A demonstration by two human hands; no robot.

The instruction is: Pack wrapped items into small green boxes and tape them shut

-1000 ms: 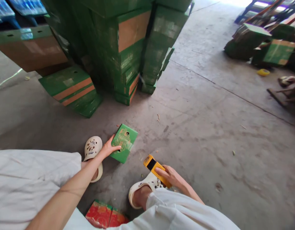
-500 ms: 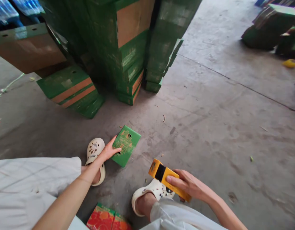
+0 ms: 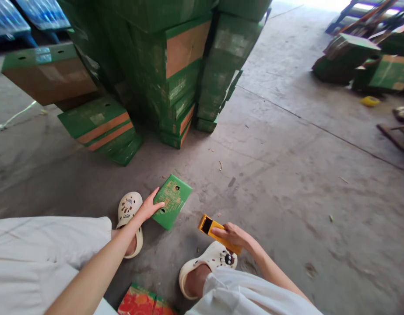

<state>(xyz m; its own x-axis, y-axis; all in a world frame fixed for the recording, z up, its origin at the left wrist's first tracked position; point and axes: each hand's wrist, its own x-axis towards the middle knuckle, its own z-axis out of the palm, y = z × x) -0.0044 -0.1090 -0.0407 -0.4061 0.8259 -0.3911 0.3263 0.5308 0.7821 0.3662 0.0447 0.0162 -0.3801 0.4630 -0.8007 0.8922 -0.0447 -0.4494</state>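
Seemingly on the grey floor (image 3: 280, 188), a green box (image 3: 174, 197) is touched at its edge by the spread left hand (image 3: 148, 207); a yellow tool (image 3: 207, 225) is clasped by the right hand (image 3: 233, 234).

The left hand (image 3: 150, 207) is gripping the near-left edge of a small green box (image 3: 172, 202), thumb lying across its top. Over on the right, the right hand (image 3: 233, 236) is holding a yellow tool (image 3: 218, 234) just above the right clog (image 3: 210, 262). The left clog (image 3: 129, 218) is resting on the concrete floor (image 3: 287, 197), and tall stacks of green cartons (image 3: 185, 65) are standing beyond the box.
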